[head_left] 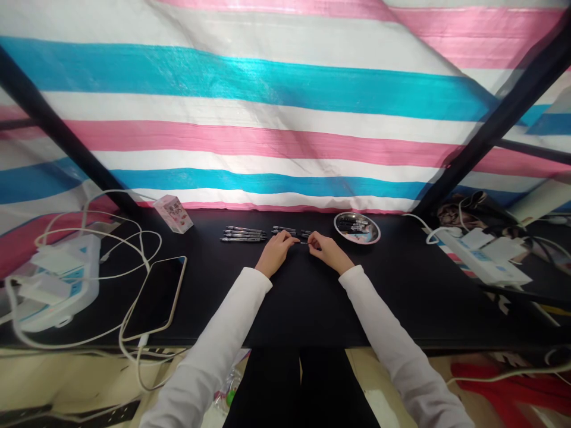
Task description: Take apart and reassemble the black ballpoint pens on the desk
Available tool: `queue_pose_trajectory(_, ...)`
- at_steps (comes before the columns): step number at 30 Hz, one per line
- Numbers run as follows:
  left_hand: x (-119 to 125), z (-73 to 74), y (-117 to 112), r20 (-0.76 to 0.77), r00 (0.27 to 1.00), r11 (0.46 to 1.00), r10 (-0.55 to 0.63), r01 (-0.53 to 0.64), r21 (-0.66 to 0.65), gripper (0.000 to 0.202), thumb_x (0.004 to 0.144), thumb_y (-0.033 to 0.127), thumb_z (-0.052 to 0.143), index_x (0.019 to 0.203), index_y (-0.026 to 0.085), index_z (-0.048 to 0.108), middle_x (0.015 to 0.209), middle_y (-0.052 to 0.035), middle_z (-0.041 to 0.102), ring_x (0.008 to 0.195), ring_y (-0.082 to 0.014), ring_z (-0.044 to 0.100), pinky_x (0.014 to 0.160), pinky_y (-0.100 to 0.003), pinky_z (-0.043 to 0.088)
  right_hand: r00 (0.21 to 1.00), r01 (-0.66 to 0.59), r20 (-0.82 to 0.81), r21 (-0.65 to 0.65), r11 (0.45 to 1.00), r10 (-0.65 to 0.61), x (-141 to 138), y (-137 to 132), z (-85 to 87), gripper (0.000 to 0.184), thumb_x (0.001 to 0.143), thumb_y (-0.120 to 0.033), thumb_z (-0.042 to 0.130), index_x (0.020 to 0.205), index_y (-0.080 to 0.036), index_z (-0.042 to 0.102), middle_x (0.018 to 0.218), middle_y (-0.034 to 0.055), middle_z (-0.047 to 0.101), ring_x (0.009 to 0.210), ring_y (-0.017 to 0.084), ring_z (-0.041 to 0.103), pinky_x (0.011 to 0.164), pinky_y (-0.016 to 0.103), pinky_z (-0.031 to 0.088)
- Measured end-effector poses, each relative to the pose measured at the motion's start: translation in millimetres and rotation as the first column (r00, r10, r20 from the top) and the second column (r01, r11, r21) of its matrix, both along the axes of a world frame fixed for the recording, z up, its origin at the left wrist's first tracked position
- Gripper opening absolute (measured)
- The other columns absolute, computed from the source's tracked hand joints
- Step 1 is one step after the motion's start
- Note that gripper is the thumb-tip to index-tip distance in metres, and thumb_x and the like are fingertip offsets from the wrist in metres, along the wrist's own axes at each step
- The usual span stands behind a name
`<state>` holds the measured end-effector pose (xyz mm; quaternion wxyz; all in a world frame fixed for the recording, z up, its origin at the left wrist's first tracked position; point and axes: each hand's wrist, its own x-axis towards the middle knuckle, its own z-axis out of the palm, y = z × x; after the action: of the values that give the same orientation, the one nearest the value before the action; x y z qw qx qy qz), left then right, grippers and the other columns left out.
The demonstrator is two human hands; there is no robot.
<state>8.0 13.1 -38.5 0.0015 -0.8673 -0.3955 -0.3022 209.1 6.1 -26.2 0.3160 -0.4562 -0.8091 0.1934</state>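
Note:
My left hand (pixel 277 248) and my right hand (pixel 326 249) face each other over the black table, fingertips pinched close together. Between them runs a short, thin pen part (pixel 304 242), both ends hidden by the fingers; its exact kind is too small to tell. Several clear and black pens (pixel 243 234) lie side by side just left of my left hand. Beyond my fingers lie more pen pieces (pixel 284 229), partly covered by the left hand, and dark pieces (pixel 306 232) close to the right. A metal bowl (pixel 376 238) holding pen parts stands right of my right hand.
A small pink box (pixel 173 214) stands at the back left. Nearer, a phone (pixel 156 295) lies among white cables beside a power strip (pixel 82 285). Another power strip (pixel 486 258) is at the right. Striped sheeting (pixel 285 142) hangs behind the table (pixel 307 309).

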Motion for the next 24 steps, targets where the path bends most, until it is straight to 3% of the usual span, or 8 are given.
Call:
queue_pose_trajectory(10,4.2,2.0,-1.9,0.182,0.976,0.985,-0.120,0.140,-0.102,0.024,0.092,0.018,0.038,0.109,0.020,0.055,0.099,-0.0055,0.053,0.096,-0.0156,0.054,0.089,-0.030,0.045,0.999,-0.017,-0.040,0.000,1.000,0.017,-3.8,-0.7,-2.6,0.013,0.082,-0.020,0.051,0.093,-0.019,0.055,0.083,0.0017,0.062,0.072,0.013,0.059,0.070,0.026,0.046)
queue_pose_trajectory(16,8.7,3.0,-4.4,0.242,0.963,0.971,-0.119,0.164,-0.176,0.020,0.092,0.023,0.041,0.108,0.019,0.052,0.100,-0.0048,0.057,0.095,-0.0156,0.056,0.087,-0.029,0.047,0.992,-0.029,0.125,0.101,0.994,0.017,-2.7,-1.4,-0.1,0.015,0.087,-0.024,0.050,0.094,-0.021,0.063,0.094,0.0041,0.067,0.087,0.018,0.060,0.079,0.031,0.044)
queue_pose_trajectory(20,6.3,-2.0,0.9,0.218,0.975,0.987,-0.040,0.073,-0.144,0.030,0.094,0.022,0.032,0.119,0.019,0.048,0.115,-0.0073,0.057,0.107,-0.0168,0.054,0.095,-0.033,0.042,0.982,0.038,0.176,0.157,0.987,-0.066,4.9,1.0,0.7,0.016,0.087,-0.024,0.051,0.095,-0.022,0.064,0.095,0.0042,0.068,0.088,0.019,0.059,0.081,0.031,0.044)
queue_pose_trajectory(24,0.4,-11.7,8.0,0.093,0.993,0.989,0.077,-0.064,-0.131,0.042,0.093,0.013,0.028,0.133,0.018,0.038,0.132,-0.0079,0.049,0.125,-0.0194,0.041,0.102,-0.038,0.036,0.965,0.096,0.221,0.190,0.977,-0.138,16.5,4.4,2.5,0.016,0.088,-0.023,0.050,0.096,-0.021,0.064,0.089,0.0050,0.066,0.083,0.019,0.058,0.078,0.030,0.043)
